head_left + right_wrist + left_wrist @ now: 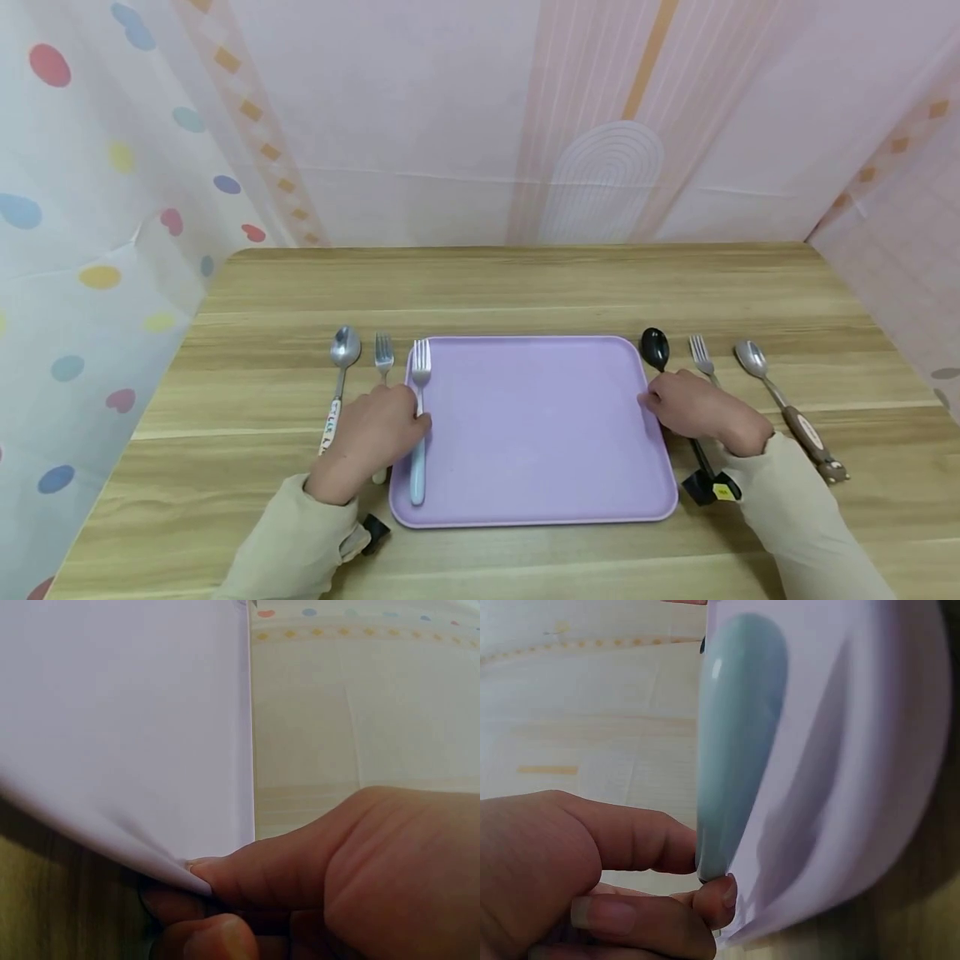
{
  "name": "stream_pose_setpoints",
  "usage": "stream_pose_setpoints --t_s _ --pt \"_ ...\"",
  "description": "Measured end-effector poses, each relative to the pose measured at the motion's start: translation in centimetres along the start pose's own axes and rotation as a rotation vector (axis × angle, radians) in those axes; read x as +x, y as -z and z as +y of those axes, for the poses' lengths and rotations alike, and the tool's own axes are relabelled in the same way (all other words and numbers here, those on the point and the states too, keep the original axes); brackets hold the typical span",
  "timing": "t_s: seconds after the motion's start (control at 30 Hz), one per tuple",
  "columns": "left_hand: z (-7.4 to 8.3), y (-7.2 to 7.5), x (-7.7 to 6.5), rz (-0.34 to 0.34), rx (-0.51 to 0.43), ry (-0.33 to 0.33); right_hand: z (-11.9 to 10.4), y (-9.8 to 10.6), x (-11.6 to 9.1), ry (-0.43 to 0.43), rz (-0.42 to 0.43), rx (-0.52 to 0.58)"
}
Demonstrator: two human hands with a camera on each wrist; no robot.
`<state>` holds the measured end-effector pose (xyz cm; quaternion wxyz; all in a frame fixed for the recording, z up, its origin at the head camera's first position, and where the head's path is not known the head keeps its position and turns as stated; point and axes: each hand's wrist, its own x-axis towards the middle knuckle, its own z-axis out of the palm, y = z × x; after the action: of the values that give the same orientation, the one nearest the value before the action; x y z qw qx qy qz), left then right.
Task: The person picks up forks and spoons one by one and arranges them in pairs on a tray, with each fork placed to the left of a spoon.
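Observation:
A light purple tray (540, 425) lies on the wooden table. Along its left side is a fork with a pale blue handle (417, 479), tines pointing away from me. My left hand (378, 429) pinches this fork between thumb and fingers, at the narrow end of the handle (739, 742) in the left wrist view. On the opposite side, my right hand (701, 407) grips the tray's right rim, thumb on top and fingers beneath, as the right wrist view shows. A black spoon (656, 348) runs partly hidden beneath that hand.
Left of the tray lie a spoon with a patterned white handle (346, 347) and another fork (383, 353), partly covered by my left hand. To the right are a small fork (701, 354) and a spoon with a brown bear handle (804, 435). Patterned curtains (420, 125) hang behind.

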<state>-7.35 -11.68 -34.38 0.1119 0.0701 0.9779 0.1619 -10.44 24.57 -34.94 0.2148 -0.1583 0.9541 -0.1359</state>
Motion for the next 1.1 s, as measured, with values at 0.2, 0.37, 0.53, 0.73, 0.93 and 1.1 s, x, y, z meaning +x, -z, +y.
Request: stream_pose_setpoints --t_s 0.2,0.37,0.53,0.73,0.93,1.1 --pt "0.12 -0.37 -0.06 -0.018 0.015 0.012 0.02 0.02 -0.03 0.003 -0.001 0.003" --pt "0.16 -0.58 -0.07 -0.011 0.024 0.017 0.02 0.05 -0.08 0.009 0.0 -0.002" --pt "0.26 -0.65 -0.03 -0.01 0.027 0.036 -0.01 0.05 -0.13 0.008 0.001 0.0" --pt "0.38 -0.62 -0.22 -0.014 -0.011 0.046 -0.05 0.0 -0.08 -0.007 -0.007 0.009" --pt "0.38 -0.71 -0.24 -0.022 -0.057 0.074 -0.24 -0.01 -0.22 -0.011 -0.003 0.005" --pt "0.31 -0.69 -0.26 -0.023 -0.077 0.084 -0.26 0.0 -0.23 -0.003 -0.001 0.003"
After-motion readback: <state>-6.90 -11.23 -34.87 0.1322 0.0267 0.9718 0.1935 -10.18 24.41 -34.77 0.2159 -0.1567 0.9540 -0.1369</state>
